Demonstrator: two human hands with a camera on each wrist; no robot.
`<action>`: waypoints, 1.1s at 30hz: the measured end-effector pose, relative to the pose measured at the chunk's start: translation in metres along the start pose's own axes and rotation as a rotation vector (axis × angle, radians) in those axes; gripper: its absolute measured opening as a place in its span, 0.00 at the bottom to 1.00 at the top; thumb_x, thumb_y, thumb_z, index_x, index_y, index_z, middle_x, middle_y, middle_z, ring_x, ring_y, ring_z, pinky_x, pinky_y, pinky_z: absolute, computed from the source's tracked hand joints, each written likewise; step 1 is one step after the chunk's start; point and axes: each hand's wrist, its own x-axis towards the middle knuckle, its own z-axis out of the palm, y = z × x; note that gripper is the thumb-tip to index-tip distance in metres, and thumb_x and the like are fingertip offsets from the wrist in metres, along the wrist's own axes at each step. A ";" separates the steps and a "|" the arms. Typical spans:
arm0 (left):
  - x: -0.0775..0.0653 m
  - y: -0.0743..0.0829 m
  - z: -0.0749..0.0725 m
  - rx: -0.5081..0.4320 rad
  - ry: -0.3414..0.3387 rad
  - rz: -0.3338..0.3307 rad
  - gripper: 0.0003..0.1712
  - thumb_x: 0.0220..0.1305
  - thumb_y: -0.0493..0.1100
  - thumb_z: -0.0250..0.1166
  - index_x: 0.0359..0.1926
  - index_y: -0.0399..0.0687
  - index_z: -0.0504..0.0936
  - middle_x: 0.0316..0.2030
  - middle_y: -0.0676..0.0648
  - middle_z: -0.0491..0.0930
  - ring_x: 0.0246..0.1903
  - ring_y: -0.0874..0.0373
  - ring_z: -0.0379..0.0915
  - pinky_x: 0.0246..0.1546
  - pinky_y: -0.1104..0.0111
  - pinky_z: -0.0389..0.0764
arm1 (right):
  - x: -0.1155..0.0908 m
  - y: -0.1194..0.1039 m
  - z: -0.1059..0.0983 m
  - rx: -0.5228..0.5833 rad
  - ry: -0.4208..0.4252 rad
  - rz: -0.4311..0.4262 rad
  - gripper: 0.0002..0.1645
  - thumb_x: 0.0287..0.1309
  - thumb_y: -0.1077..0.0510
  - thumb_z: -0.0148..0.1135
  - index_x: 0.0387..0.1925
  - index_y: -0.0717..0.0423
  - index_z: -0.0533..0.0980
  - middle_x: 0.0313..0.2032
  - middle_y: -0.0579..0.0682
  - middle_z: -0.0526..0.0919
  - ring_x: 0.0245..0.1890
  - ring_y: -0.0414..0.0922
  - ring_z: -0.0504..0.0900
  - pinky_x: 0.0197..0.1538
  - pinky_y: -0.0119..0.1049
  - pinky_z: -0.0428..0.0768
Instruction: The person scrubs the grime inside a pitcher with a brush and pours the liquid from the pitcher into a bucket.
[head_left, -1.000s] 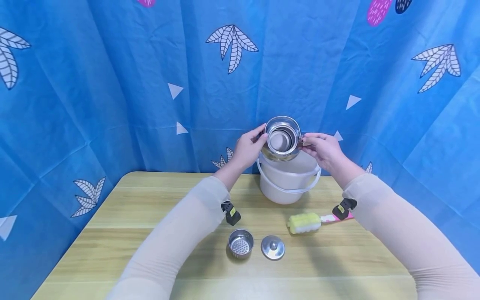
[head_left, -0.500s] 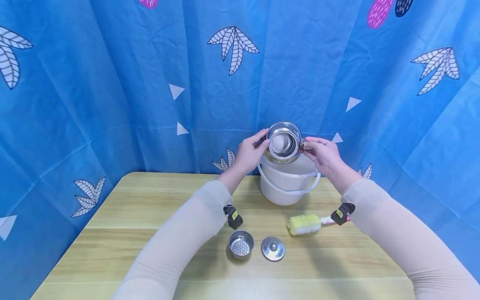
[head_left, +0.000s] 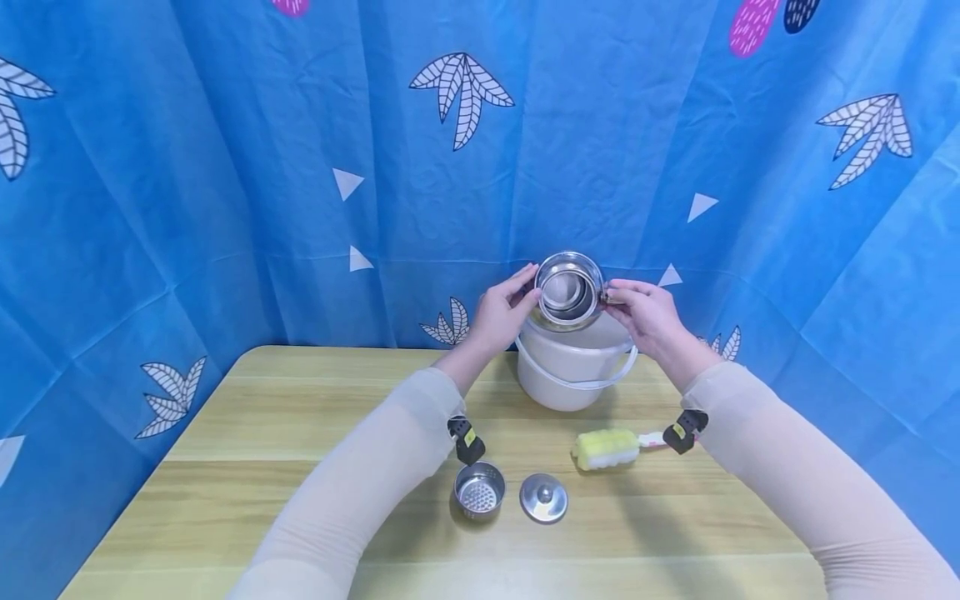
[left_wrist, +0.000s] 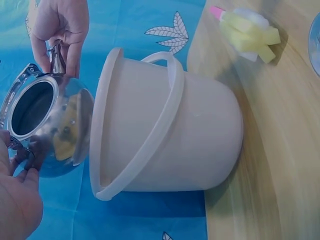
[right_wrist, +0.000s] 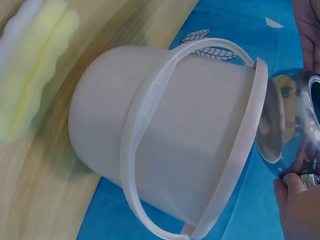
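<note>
In the head view a shiny steel teapot is held over the mouth of a white bucket, its round opening facing me. My left hand grips one side of the teapot, with the thumb at the front. The right hand pinches the spout on the other side. From the left wrist, the teapot's hooped handle shows beside the opening, and the spout sits between the right fingers. In the right wrist view the pot's body lies right at the bucket's rim.
On the wooden table stand a perforated steel strainer cup and, beside it, a round knobbed lid. A yellow-and-white sponge brush with a pink-and-white handle lies in front of the bucket. A blue patterned curtain hangs behind the table.
Both hands have lowered the teapot slightly toward the bucket, and its opening has tilted a little. The grip of each hand is unchanged. Bucket, strainer, lid and brush stay in place.
</note>
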 end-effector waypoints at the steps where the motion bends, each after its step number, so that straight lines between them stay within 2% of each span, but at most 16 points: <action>1: 0.000 0.000 0.001 -0.001 0.001 0.005 0.26 0.72 0.42 0.62 0.69 0.48 0.73 0.70 0.54 0.67 0.68 0.61 0.64 0.60 0.81 0.69 | 0.000 0.000 -0.001 0.002 -0.004 0.000 0.16 0.67 0.70 0.57 0.55 0.65 0.76 0.38 0.46 0.83 0.43 0.39 0.82 0.66 0.38 0.71; 4: -0.001 -0.002 0.002 0.004 0.001 0.026 0.25 0.72 0.41 0.62 0.68 0.46 0.73 0.70 0.53 0.67 0.68 0.60 0.65 0.60 0.81 0.69 | 0.001 0.001 -0.004 0.029 -0.020 0.015 0.11 0.67 0.71 0.57 0.47 0.60 0.80 0.37 0.45 0.85 0.42 0.39 0.83 0.65 0.37 0.72; 8: -0.003 -0.005 0.003 0.020 -0.001 0.038 0.26 0.72 0.40 0.62 0.68 0.46 0.73 0.70 0.52 0.68 0.68 0.59 0.65 0.61 0.80 0.69 | 0.003 0.004 -0.006 0.054 -0.028 0.045 0.13 0.67 0.72 0.56 0.38 0.55 0.82 0.33 0.44 0.87 0.38 0.38 0.86 0.59 0.34 0.77; 12: -0.005 -0.009 0.004 -0.006 0.001 0.042 0.25 0.71 0.38 0.62 0.68 0.45 0.74 0.70 0.50 0.68 0.68 0.58 0.65 0.61 0.80 0.69 | 0.003 0.008 -0.006 0.075 -0.031 0.057 0.13 0.67 0.73 0.55 0.39 0.55 0.81 0.33 0.45 0.87 0.37 0.38 0.86 0.54 0.31 0.81; 17: -0.006 -0.011 0.006 -0.047 0.019 0.048 0.25 0.70 0.35 0.63 0.67 0.43 0.74 0.70 0.49 0.68 0.68 0.57 0.66 0.61 0.77 0.70 | 0.003 0.011 -0.007 0.095 -0.051 0.051 0.13 0.68 0.72 0.55 0.39 0.54 0.81 0.35 0.44 0.86 0.40 0.38 0.85 0.57 0.31 0.79; 20: -0.007 -0.011 0.008 -0.069 0.045 0.051 0.25 0.68 0.35 0.64 0.65 0.43 0.76 0.68 0.48 0.70 0.66 0.56 0.68 0.61 0.75 0.71 | 0.002 0.013 -0.007 0.105 -0.052 0.050 0.14 0.68 0.71 0.56 0.49 0.57 0.79 0.36 0.44 0.86 0.41 0.37 0.84 0.60 0.31 0.77; 23: -0.007 -0.011 0.009 -0.100 0.073 0.049 0.24 0.67 0.34 0.66 0.63 0.42 0.78 0.67 0.46 0.73 0.65 0.57 0.70 0.61 0.75 0.72 | 0.002 0.014 -0.007 0.114 -0.049 0.047 0.25 0.68 0.72 0.55 0.65 0.62 0.70 0.37 0.43 0.85 0.41 0.37 0.83 0.60 0.31 0.76; 25: -0.007 -0.012 0.010 -0.119 0.090 0.042 0.23 0.66 0.34 0.67 0.62 0.41 0.79 0.65 0.46 0.74 0.64 0.57 0.71 0.60 0.76 0.73 | 0.002 0.015 -0.007 0.117 -0.051 0.044 0.32 0.68 0.72 0.54 0.72 0.65 0.61 0.37 0.43 0.85 0.41 0.36 0.83 0.59 0.30 0.77; 28: -0.006 -0.013 0.012 -0.147 0.109 0.037 0.23 0.65 0.33 0.68 0.61 0.40 0.80 0.64 0.44 0.75 0.63 0.57 0.72 0.59 0.76 0.73 | 0.002 0.017 -0.007 0.130 -0.051 0.036 0.36 0.68 0.72 0.53 0.75 0.66 0.56 0.36 0.43 0.85 0.41 0.36 0.83 0.56 0.29 0.79; 33: -0.005 -0.013 0.016 -0.163 0.136 0.025 0.23 0.61 0.30 0.69 0.59 0.40 0.81 0.63 0.45 0.77 0.62 0.57 0.74 0.58 0.76 0.75 | 0.004 0.018 -0.009 0.160 -0.057 0.022 0.37 0.68 0.73 0.53 0.75 0.67 0.54 0.36 0.44 0.86 0.41 0.36 0.84 0.56 0.28 0.80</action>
